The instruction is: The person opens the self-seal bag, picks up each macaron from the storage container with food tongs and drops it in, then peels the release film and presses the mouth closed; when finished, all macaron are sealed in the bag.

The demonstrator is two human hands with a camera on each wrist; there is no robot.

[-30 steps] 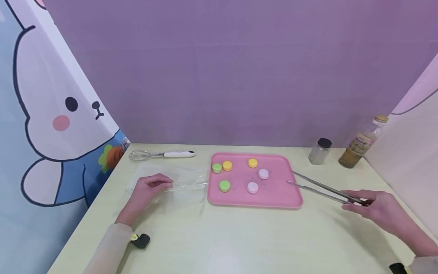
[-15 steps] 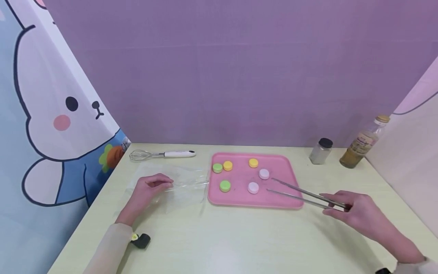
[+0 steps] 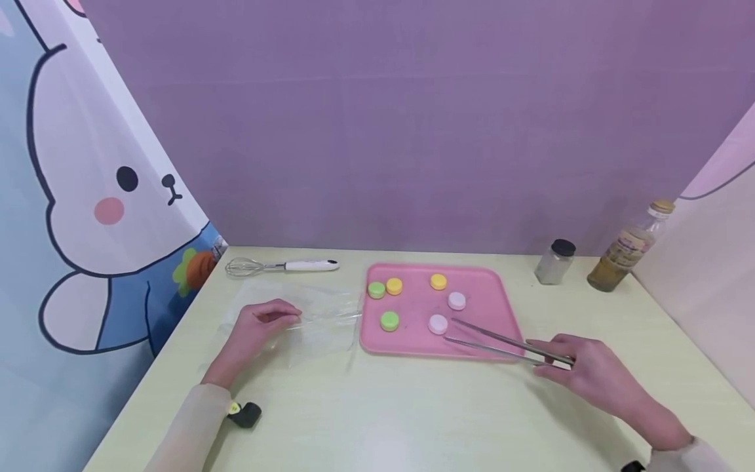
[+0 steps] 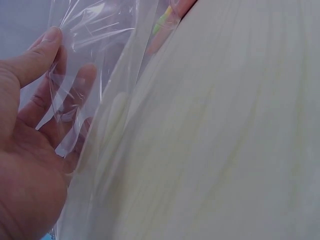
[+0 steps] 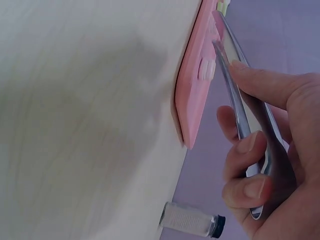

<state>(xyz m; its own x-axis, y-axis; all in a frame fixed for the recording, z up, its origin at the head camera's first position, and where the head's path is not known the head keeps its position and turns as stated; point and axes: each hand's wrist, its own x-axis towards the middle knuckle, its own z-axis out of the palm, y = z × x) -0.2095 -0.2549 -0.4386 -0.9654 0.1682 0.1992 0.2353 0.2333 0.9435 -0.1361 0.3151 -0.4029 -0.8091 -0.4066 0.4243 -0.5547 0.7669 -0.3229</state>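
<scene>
My left hand (image 3: 259, 331) pinches a clear plastic bag (image 4: 107, 30) between thumb and fingertips, left of the pink tray (image 3: 413, 346). In my right hand (image 3: 596, 370) is a pair of metal tongs (image 5: 232, 85), gripped near the closed end. Their tips are parted and reach over the tray, just right of the nearer lilac macaron (image 3: 438, 324). A second lilac macaron (image 3: 457, 301) lies a little behind it. Two yellow macarons (image 3: 438, 281) and two green macarons (image 3: 389, 320) also sit on the tray. Nothing is between the tong tips.
A whisk (image 3: 283, 266) with a white handle lies at the table's back left. Toward the back right stand a black-lidded jar (image 3: 553, 263) and a corked bottle (image 3: 626, 249) of brownish contents. A purple cloth (image 3: 401, 131) hangs behind the table.
My right hand has moved left with the tongs, bringing their tips from the tray's right edge to beside the nearer lilac macaron. The left hand stays on the bag.
</scene>
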